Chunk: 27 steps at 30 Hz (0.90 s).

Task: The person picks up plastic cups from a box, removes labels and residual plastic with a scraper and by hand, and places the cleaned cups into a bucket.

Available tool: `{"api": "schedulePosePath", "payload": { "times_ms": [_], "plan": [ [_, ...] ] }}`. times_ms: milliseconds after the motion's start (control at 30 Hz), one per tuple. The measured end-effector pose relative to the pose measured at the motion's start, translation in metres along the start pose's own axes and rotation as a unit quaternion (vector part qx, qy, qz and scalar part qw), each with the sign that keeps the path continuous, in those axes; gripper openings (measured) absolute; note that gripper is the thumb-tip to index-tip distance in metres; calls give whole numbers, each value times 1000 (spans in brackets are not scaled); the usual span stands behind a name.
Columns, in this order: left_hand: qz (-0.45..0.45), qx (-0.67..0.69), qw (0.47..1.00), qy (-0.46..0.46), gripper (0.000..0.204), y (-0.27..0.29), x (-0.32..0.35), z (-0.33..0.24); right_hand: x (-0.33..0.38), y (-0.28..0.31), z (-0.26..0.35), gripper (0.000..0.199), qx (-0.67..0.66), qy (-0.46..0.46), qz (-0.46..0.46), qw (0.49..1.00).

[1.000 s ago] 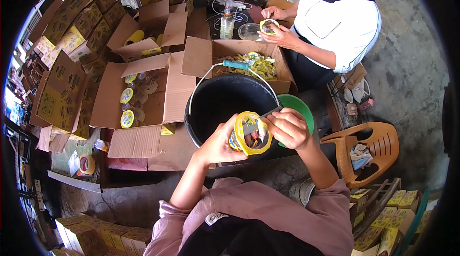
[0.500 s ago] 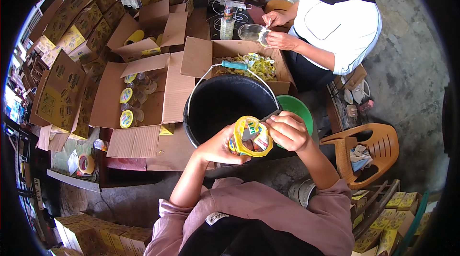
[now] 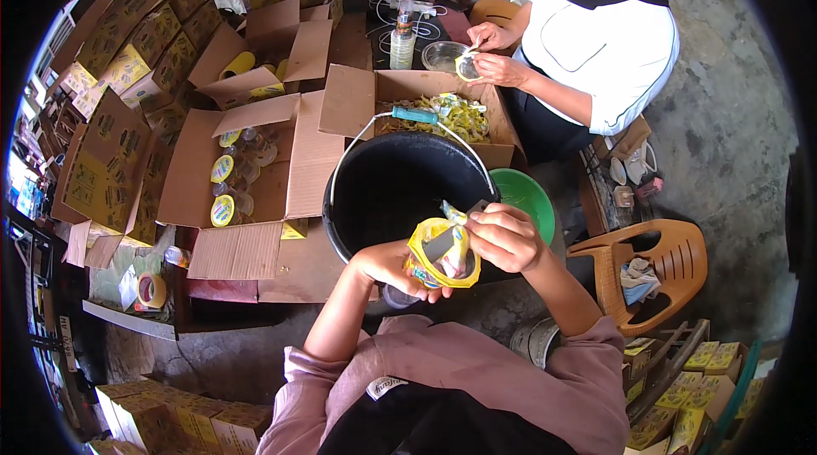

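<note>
The yellow-rimmed cup (image 3: 415,269) is grasped in the fingers of the left hand (image 3: 383,263); its film (image 3: 455,215) (thin-looking), pinched by the right hand (image 3: 508,238), could be torn below those fingertips by uneven pulling.

I read printed characters on brown-and-yellow cardboard cartons (image 3: 111,157), a white cloth garment tag (image 3: 385,386) and a narrow white strip (image 3: 67,343).

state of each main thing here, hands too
Yellow-rimmed cup: held, film cover partly lifted
Film cover: creased, folded up
Left grip: closed around the cup
Right grip: closed, at the lifted film
Black bucket: upright, open-topped
Cup box: flaps open, cups inside
Scrap box: open, holding yellow scraps
Cloth: crumpled on the chair
</note>
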<state>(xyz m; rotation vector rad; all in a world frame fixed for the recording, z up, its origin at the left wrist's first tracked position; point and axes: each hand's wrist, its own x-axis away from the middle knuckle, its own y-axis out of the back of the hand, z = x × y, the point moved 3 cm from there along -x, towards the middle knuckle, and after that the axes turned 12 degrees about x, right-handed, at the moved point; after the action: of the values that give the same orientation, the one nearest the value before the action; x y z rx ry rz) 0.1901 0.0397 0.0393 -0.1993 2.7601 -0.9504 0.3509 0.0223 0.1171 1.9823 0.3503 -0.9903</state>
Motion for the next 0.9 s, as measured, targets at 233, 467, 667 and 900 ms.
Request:
{"api": "schedulePosePath", "payload": {
  "times_ms": [233,467,667,900],
  "plan": [
    [-97,-44,988,-107,59,0,5,-14,-6,-2,-4,12,35,0,4,999],
    [-266,-355,871,-210,58,-15,5,-39,-6,-2,-10,10,104,1,25,994],
    [-341,-447,779,-278,55,-16,0,-36,-13,-6,-8,13,111,7,28,993],
    [-317,-426,805,-264,57,-10,4,-39,-11,-7,-9,13,105,20,32,994]
  ]
}}
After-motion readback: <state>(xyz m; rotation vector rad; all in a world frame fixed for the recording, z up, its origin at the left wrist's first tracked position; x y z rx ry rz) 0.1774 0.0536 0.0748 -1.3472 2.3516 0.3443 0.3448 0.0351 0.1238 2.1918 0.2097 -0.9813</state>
